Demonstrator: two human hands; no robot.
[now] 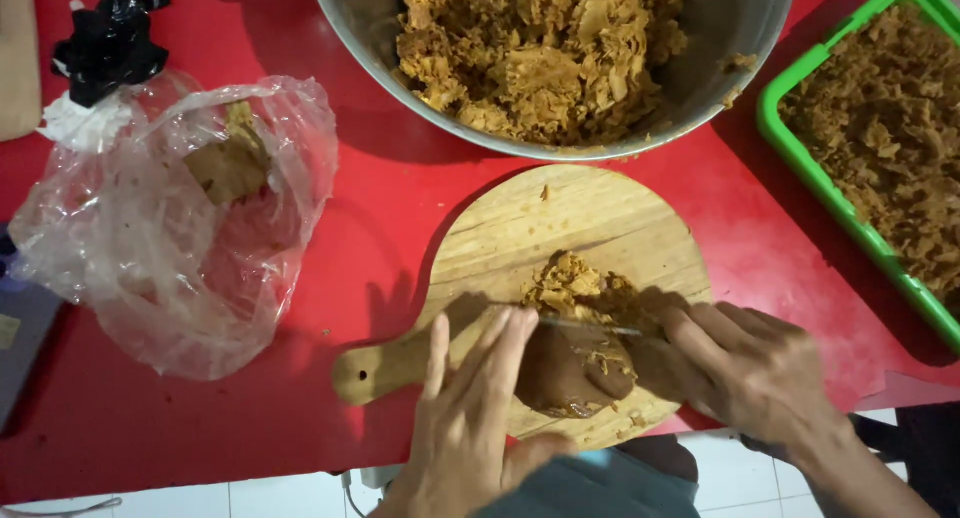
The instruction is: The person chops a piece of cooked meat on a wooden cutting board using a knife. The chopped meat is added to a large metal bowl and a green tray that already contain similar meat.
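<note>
Head view: left hand [470,418] steadies brown block [570,373], right hand [745,368] grips knife [590,326]; clear plastic bag [170,228] left.

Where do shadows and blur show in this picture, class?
Head view: the board casts a soft shadow leftward onto the red table; the left hand shadows the board's handle; the right hand and knife look slightly motion-blurred; the plastic bag carries faint glare; the bowl is sharp.

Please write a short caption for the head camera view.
Left hand steadies a brown block on a round wooden board while right hand shaves it with a knife.
</note>
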